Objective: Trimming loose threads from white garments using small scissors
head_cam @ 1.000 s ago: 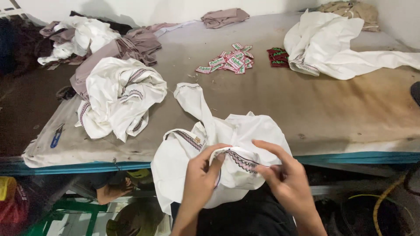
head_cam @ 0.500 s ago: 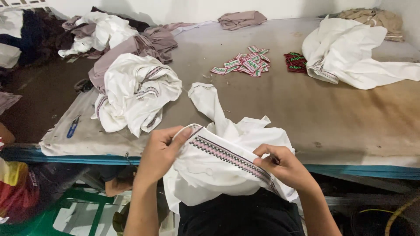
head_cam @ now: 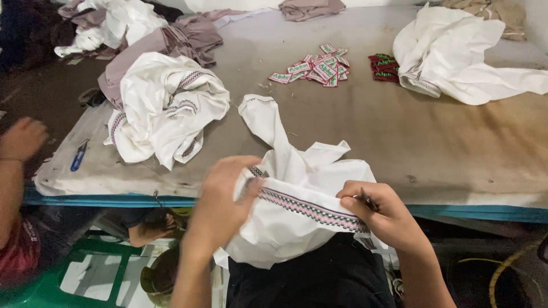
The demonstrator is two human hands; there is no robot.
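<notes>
Garment: we are holding a white garment [head_cam: 297, 228] with a patterned pink and dark trim band [head_cam: 311, 210], bunched over the near table edge [head_cam: 456, 208] and onto our lap
Left hand: our left hand [head_cam: 220, 205] is curling over the band's left end, fingers closed on the cloth
Right hand: our right hand [head_cam: 382, 214] is pinching the band's right end, with a thin dark tool, hard to identify, between the fingers
Handling: we are judging the cloth light, soft and floppy, so gripping along the stiffer stitched trim seems best
Table: another white garment pile [head_cam: 165, 105], scattered woven labels [head_cam: 314, 69] and white cloth [head_cam: 451, 54] are lying farther back
Neighbour: another person's hand [head_cam: 21, 137] is showing at the left
</notes>
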